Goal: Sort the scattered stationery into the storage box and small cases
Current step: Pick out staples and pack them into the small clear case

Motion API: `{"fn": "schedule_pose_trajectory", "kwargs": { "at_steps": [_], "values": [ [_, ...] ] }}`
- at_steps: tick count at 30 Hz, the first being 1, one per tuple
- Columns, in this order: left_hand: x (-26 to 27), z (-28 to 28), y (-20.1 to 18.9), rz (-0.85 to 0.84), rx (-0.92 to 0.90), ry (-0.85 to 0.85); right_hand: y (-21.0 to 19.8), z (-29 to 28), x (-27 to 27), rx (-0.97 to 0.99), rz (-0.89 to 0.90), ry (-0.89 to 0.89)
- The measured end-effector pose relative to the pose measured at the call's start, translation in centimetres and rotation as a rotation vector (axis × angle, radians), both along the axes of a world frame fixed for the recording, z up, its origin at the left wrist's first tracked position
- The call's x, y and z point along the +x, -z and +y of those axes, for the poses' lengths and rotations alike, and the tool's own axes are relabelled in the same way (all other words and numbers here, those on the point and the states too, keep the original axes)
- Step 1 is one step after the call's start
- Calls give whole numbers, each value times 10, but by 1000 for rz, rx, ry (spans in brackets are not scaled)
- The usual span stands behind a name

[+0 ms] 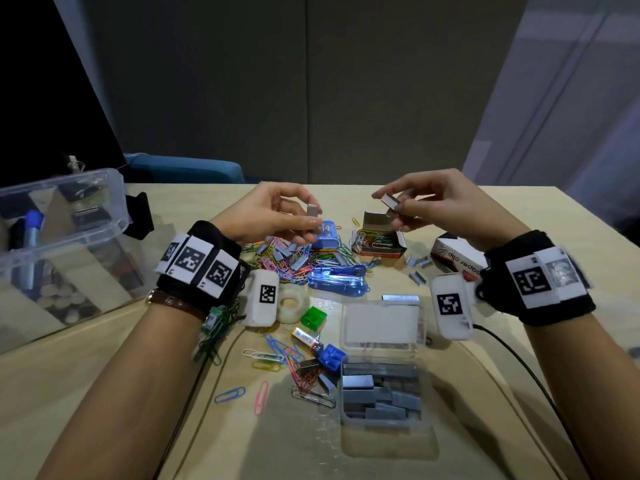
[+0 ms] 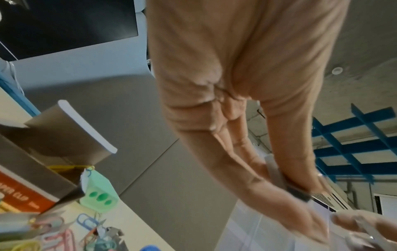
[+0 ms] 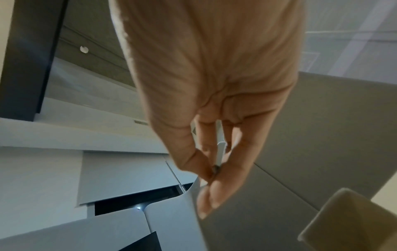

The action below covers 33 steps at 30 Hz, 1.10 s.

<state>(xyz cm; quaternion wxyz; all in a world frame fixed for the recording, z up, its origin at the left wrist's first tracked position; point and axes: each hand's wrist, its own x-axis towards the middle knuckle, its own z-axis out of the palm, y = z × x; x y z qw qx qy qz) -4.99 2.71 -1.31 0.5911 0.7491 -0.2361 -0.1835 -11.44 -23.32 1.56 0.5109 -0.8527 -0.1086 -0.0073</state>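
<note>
Both hands are raised above the pile of coloured paper clips (image 1: 294, 261) at the table's middle. My left hand (image 1: 277, 216) pinches a small grey staple strip (image 1: 312, 213) between thumb and fingers; the left wrist view shows the strip (image 2: 277, 173) in those fingers. A second staple strip (image 1: 389, 201) is pinched in my right hand (image 1: 426, 202), and it shows in the right wrist view as a thin pale edge (image 3: 220, 152). A small clear case (image 1: 381, 393) full of staple strips lies open near me, its lid (image 1: 382, 323) behind it.
A large clear storage box (image 1: 59, 237) with markers stands at the left. An open paper clip carton (image 1: 379, 237), a second carton (image 1: 457, 254), a blue stapler (image 1: 337, 278), a tape roll (image 1: 292, 303), green (image 1: 313, 317) and blue (image 1: 330, 356) small pieces, and loose clips (image 1: 263, 393) litter the table.
</note>
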Motion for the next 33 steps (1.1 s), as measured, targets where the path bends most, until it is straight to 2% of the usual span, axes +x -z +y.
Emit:
{"fn": "schedule_pose_trajectory", "kwargs": {
  "at_steps": [4,8,10,13,15,19,23,27,30,33],
  "values": [
    [-1,-4,5,87,-48,-36,5,-7,5,205,95,89],
    [-4,-9,4,73,-43,-41,2,-12,7,340,141,95],
    [-7,-13,4,66,-52,-42,0,-13,6,203,155,77],
    [-10,-20,6,70,-52,-75,1,-14,5,-360,127,-18],
    [-11,-24,7,83,-35,-121,4,-11,6,-540,45,-10],
    [-15,-33,8,137,-90,-212,-1,3,-2,-402,-225,-22],
    [-19,-37,4,140,-127,-228,-4,14,-8,-479,-458,-15],
    [-24,-41,1,134,-158,-211,-3,19,-8,-551,-500,6],
    [-24,-44,3,172,-206,-233,0,16,-5,-570,-468,16],
    [-23,-43,7,128,-187,-273,1,7,0,-583,-396,40]
  ]
}}
